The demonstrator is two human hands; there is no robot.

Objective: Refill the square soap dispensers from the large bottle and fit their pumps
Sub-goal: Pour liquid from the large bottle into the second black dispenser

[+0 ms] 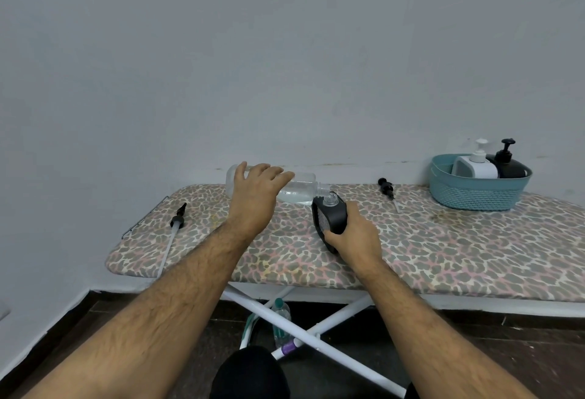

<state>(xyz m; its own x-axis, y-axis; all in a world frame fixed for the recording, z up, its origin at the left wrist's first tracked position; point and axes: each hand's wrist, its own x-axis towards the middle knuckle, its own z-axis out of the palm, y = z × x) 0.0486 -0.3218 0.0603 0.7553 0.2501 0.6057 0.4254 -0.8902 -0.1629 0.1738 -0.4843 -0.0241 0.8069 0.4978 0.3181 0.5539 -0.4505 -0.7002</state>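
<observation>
Right hand [354,234] grip clamped on black dispenser [330,216]; left hand [256,196] clamped on tipped bottle [294,191], neck at dispenser mouth.

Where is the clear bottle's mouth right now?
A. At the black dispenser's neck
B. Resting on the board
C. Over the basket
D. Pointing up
A: the left hand tips the clear bottle sideways, with its mouth at the neck of the black dispenser held by the right hand.

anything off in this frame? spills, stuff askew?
No spill visible. The left hand tips the clear bottle sideways into the black dispenser, itself tilted in the right hand. Two pumps lie loose on the ironing board, which has a brownish stain near the teal basket.
</observation>
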